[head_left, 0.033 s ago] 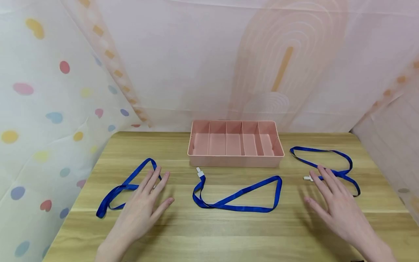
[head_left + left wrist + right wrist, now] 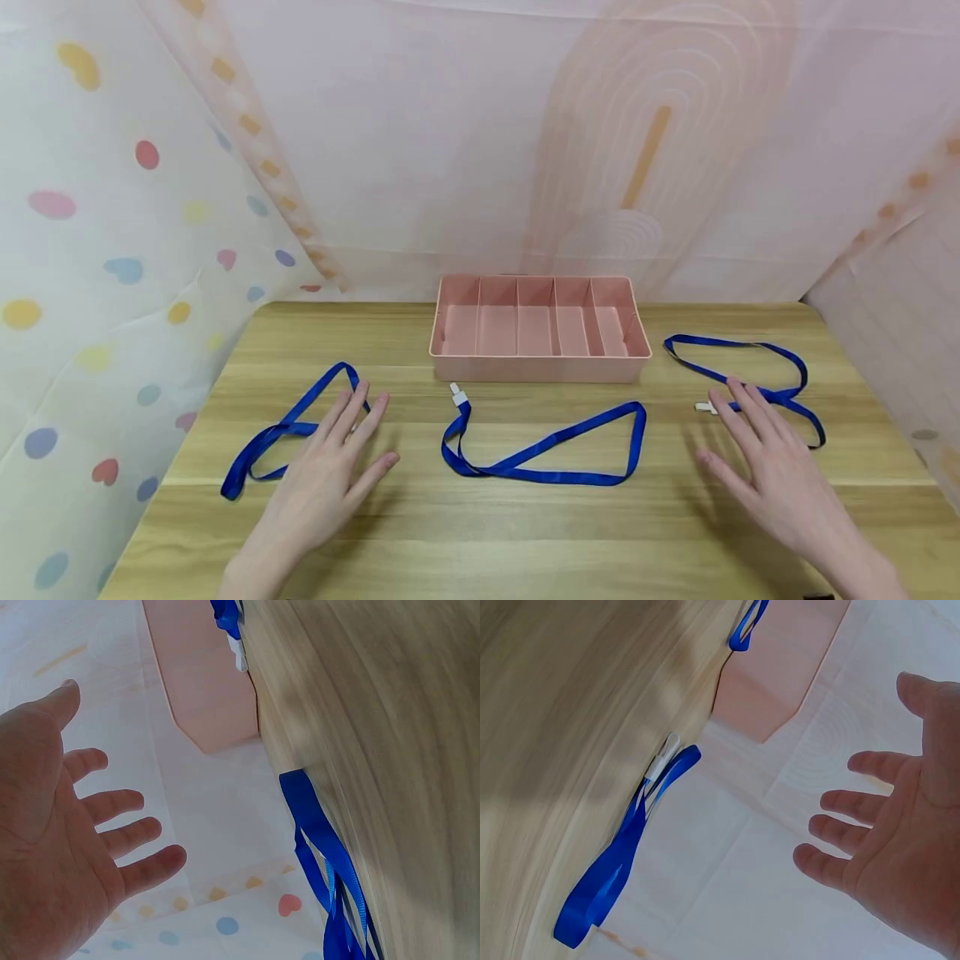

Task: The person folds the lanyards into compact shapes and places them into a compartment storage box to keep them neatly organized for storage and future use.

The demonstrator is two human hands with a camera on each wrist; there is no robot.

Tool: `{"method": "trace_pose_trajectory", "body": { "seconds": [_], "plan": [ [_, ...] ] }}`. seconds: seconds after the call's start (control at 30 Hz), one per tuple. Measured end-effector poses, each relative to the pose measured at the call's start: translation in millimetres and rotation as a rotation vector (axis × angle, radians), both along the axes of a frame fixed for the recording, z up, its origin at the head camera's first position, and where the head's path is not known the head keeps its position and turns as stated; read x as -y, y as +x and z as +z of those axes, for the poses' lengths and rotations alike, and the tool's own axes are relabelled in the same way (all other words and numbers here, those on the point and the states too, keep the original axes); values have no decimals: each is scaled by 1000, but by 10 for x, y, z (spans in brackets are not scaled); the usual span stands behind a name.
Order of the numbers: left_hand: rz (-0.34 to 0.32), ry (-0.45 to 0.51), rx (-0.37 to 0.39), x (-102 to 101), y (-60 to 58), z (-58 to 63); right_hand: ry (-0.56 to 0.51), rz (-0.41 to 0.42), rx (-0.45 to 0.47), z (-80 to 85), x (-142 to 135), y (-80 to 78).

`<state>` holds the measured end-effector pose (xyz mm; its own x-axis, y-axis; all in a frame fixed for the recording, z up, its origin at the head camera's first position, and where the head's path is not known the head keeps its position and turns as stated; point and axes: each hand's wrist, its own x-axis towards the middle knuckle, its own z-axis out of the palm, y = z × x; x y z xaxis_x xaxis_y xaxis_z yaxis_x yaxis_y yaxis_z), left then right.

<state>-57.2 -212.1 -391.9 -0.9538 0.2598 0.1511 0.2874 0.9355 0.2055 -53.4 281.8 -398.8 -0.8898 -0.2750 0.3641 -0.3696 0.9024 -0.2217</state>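
Note:
Over the left part of the table my left hand [image 2: 322, 475] hovers with fingers spread, holding nothing. It overlaps a blue lanyard [image 2: 234, 477] and hides part of that strap. In the left wrist view the palm stands well apart from the same lanyard [image 2: 315, 817]. My right hand [image 2: 780, 483] is also spread and holds nothing, its fingertips overlapping a second blue lanyard [image 2: 712, 341] with a white clip [image 2: 706, 407]. The right wrist view shows that lanyard [image 2: 604, 877] lying away from the fingers. Between both hands lies a third blue lanyard [image 2: 555, 477], looped, its white clip [image 2: 460, 397] pointing backward.
A pink tray [image 2: 540, 369] with several compartments stands at the back middle of the wooden table [image 2: 517, 550], behind the middle lanyard. Patterned cloth [image 2: 420, 167] hangs behind the table and along its left and right sides.

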Motion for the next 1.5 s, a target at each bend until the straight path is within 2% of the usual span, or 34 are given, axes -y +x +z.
{"method": "trace_pose_trajectory", "body": {
  "seconds": [0.23, 0.73, 1.1, 1.37, 1.5],
  "plan": [
    [-14, 20, 1, -23, -10, -8, 3, 6, 86, 5, 65, -60],
    [-169, 65, 7, -346, -193, -55, 122, 153, 205, -68, 280, -316],
    [-236, 84, 48, -524, -321, -149, 127, 192, 262, -134, 353, -425],
    [-250, 212, 91, -657, -436, -174, 123, 200, 313, -112, 444, -533],
    [-290, 217, 70, -721, -460, -236, 118, 216, 357, -93, 515, -562]
  ]
}}
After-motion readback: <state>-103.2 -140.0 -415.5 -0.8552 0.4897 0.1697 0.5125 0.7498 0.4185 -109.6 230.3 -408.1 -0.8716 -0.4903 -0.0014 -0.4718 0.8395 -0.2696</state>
